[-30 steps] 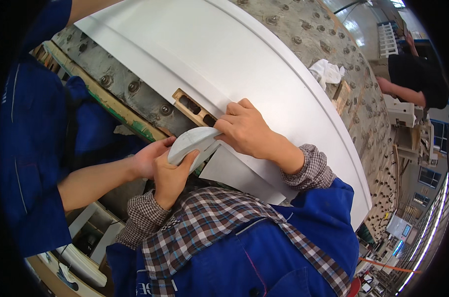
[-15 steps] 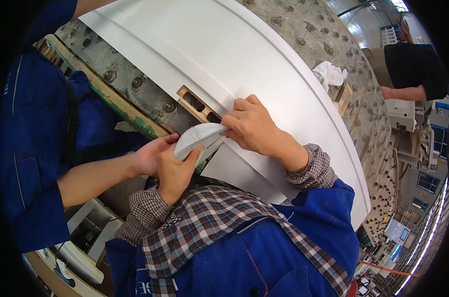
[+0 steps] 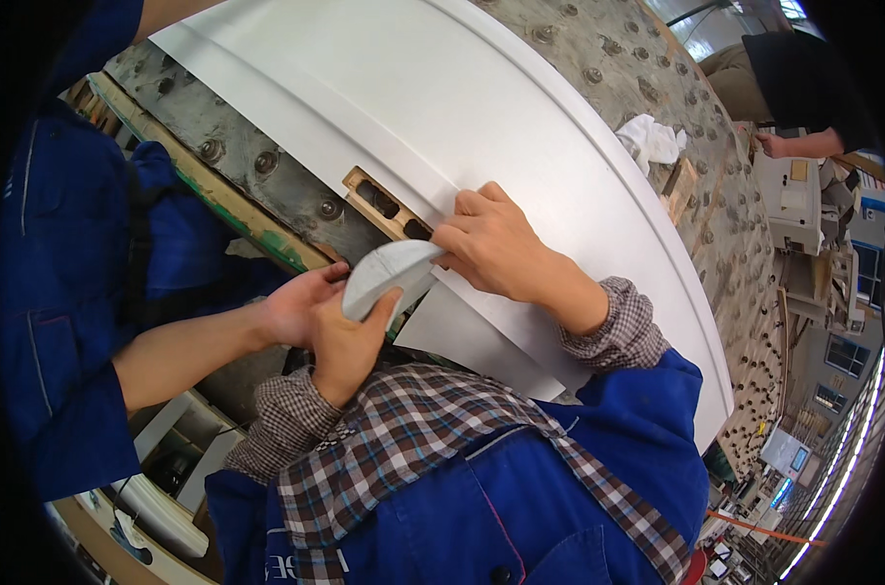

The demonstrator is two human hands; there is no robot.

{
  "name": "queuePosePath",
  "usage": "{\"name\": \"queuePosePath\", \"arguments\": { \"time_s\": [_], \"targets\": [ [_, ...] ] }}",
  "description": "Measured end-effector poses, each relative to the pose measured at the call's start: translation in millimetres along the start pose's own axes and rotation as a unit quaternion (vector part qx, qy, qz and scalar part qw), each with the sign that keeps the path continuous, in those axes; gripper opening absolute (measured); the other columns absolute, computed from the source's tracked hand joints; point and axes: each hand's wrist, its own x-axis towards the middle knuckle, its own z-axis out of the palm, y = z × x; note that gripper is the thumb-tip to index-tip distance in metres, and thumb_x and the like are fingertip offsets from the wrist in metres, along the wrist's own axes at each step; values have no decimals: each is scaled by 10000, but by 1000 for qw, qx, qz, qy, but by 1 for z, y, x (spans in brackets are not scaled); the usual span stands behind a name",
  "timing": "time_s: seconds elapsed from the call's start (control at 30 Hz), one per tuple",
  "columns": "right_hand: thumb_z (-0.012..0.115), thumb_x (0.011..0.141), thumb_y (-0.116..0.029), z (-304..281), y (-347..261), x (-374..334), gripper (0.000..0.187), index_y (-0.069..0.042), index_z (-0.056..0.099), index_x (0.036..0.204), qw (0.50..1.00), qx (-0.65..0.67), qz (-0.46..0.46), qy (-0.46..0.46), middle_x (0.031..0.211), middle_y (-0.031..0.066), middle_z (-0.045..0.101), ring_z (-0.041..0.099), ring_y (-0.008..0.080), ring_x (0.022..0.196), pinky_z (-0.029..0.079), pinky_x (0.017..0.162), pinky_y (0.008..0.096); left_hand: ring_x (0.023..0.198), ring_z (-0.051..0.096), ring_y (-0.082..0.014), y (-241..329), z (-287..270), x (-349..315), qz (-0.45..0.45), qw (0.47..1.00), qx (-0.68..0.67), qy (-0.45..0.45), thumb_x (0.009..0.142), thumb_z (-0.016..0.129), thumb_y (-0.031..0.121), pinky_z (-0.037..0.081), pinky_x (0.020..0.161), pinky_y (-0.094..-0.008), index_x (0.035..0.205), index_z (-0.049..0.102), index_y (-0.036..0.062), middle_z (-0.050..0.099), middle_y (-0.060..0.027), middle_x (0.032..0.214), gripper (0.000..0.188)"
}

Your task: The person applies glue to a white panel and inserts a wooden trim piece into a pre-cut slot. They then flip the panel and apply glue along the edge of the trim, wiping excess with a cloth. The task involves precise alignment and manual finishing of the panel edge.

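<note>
A bent grey-white sheet [image 3: 386,273], with a rounded upper edge, spans the gap between my hands. My left hand [image 3: 347,341] is closed on its lower left part, thumb lying on the near face. Fingers bent, my right hand [image 3: 491,244] pinches the sheet's right end just over the edge of a large white panel [image 3: 442,117]. Beside my right fingers, a wooden block with slotted openings [image 3: 365,193] is set at the panel's edge. A co-worker's open hand [image 3: 291,307] reaches in from the left, close behind my left hand; whether it touches the sheet is hidden.
The panel lies on a worn metal table [image 3: 647,107] studded with round knobs. A white cloth [image 3: 649,139] and a wood piece [image 3: 678,190] lie past its far edge. A co-worker in blue [image 3: 62,292] stands close at left. Another person [image 3: 803,93] stands at the far right.
My hands and the sheet stay almost in place, my right hand shifting very slightly left. At the far right, the other person has moved, their hand now higher in view.
</note>
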Motion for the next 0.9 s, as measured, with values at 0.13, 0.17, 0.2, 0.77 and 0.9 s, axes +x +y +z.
{"name": "queuePosePath", "arguments": {
  "time_s": [0.13,0.17,0.2,0.77,0.9],
  "targets": [
    [793,660,-195,1,3,3,227,-108,610,762,1000,0,-13,5,699,-16,583,511,200,789,378,737,334,912,669,-131,4,-2,2,-7,999,-45,11,896,688,36,535,747,-246,1145,656,-76,714,-93,1027,274],
    [794,660,-195,2,3,5,226,-108,612,763,1000,-1,-16,12,698,-17,584,512,200,788,378,736,333,915,668,-131,2,0,1,-7,998,-53,12,897,688,37,534,749,-245,1146,656,-74,713,-90,1030,275],
    [787,671,-204,1,2,2,220,-108,603,741,1000,-6,-20,9,693,-16,595,515,196,786,377,735,331,917,667,-130,0,3,-1,-7,998,-61,13,898,688,38,533,752,-244,1147,656,-72,712,-87,1034,275],
    [801,672,-189,-3,6,2,211,-119,638,786,998,8,-58,-15,753,-34,621,518,184,810,365,747,333,928,669,-123,4,1,-5,-4,999,-43,9,890,685,30,528,753,-236,1132,667,-65,716,-87,1029,260],
    [774,683,-181,-4,6,-3,152,-119,677,781,999,3,-36,13,954,-8,605,504,209,923,363,779,360,883,678,-135,2,4,1,-6,999,-37,4,887,694,53,531,729,-249,1112,675,-65,724,-99,982,255]
  ]
}}
